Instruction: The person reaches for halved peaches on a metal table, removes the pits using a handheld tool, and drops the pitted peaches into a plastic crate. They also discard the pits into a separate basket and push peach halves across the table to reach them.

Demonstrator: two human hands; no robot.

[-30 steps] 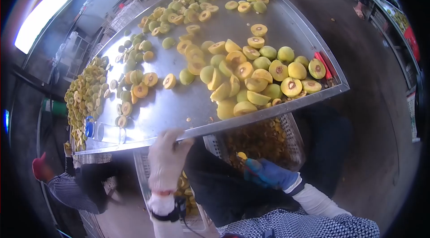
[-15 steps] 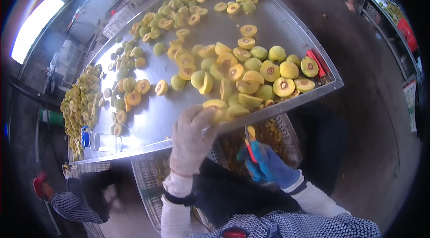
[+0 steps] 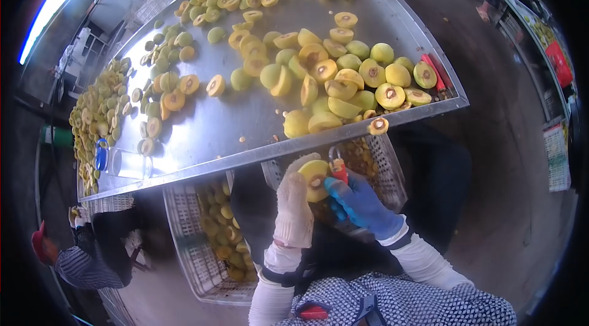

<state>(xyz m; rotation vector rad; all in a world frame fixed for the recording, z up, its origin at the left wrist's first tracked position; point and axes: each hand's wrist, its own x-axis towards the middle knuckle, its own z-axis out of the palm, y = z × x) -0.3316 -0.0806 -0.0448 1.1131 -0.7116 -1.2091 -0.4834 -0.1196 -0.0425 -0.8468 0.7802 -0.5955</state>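
My left hand (image 3: 294, 203), in a cream knit glove, grips a halved yellow-green peach (image 3: 314, 174) with its cut face and pit showing. Close beside it, my right hand (image 3: 362, 202) in a blue glove is closed round a red-handled pitting tool (image 3: 339, 170) with a curved metal tip, which points up. My right thumb reaches the edge of the fruit. Both hands are just below the front rim of the metal table (image 3: 270, 149). Over that rim sits another cut half (image 3: 378, 125).
Many peach halves (image 3: 343, 90) are heaped on the table. Red handles (image 3: 434, 74) lie in its right corner. A clear bottle (image 3: 126, 163) rests at left. Below are a crate of fruit (image 3: 184, 234) and a crate of small pieces (image 3: 389, 172). A person in a red cap (image 3: 42, 245) sits at left.
My left hand has picked up a peach half from the table's near edge and brought it down to my right hand. The right hand has turned the tool slightly and stayed low.
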